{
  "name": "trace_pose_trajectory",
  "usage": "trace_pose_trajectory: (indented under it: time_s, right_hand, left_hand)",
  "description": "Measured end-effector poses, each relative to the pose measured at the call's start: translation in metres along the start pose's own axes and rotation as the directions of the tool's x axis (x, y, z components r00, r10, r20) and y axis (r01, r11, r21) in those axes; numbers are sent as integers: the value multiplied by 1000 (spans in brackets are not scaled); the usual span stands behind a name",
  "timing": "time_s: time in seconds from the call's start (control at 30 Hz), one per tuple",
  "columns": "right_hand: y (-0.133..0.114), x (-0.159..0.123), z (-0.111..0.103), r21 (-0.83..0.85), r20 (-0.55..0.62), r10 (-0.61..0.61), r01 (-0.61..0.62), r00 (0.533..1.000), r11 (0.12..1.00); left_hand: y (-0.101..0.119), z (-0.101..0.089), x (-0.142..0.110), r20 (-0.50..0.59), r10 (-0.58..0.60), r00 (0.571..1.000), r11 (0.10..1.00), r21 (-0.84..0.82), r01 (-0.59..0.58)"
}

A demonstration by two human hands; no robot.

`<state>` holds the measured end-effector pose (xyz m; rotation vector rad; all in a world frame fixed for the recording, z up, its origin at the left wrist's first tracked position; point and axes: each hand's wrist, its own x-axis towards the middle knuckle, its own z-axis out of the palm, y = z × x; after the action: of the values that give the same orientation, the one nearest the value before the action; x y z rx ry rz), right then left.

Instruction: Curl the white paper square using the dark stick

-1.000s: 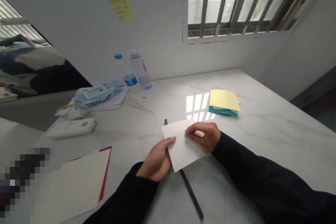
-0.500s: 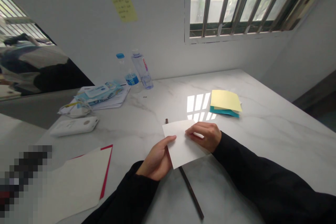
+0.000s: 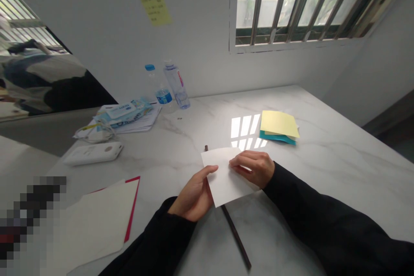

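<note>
A white sheet of paper [image 3: 226, 183] is held up over the marble-patterned table, tilted toward me. My left hand [image 3: 196, 192] grips its left edge, thumb on top and fingers underneath. On the paper's upper right, my right hand [image 3: 255, 167] is closed with its fingertips pressed together at the surface; whether anything small sits between them I cannot make out. A dark thin stick [image 3: 237, 239] lies on the table, its middle hidden by the paper and both ends showing.
Yellow and teal papers [image 3: 280, 125] lie at the back right. At the back stand two plastic bottles [image 3: 177, 86]. A wipes packet [image 3: 124, 112], a white power bank [image 3: 93, 154] and cable are at left. White sheets over a red one [image 3: 129, 224] lie front left.
Both hands and the paper keep nearly the same pose. The whole view has shifted very slightly.
</note>
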<state>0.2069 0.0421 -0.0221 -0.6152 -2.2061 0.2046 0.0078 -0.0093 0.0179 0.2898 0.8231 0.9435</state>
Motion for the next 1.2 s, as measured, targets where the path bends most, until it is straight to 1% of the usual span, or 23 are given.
trace_pose_trajectory:
  time_s: [0.3, 0.47, 0.67, 0.83, 1.2]
  right_hand:
    - [0, 1, -1, -105, 40, -121, 125, 992, 987]
    - [-3, 1, -5, -79, 48, -175, 179, 983, 981]
    - [-2, -2, -2, -62, 38, -152, 154, 988, 986]
    - [-1, -2, 1, -55, 21, -157, 158, 987, 986]
    - [-4, -2, -1, -62, 38, -163, 165, 986, 984]
  left_hand:
    - [1, 1, 0, 48, -27, 998, 999, -35, 28]
    - [2, 2, -2, 55, -26, 998, 999, -29, 28]
    - [3, 2, -2, 38, -4, 999, 999, -54, 6]
    - [3, 1, -2, 21, 1, 1000, 997, -73, 1]
    - [2, -3, 0, 59, -6, 998, 996, -83, 11]
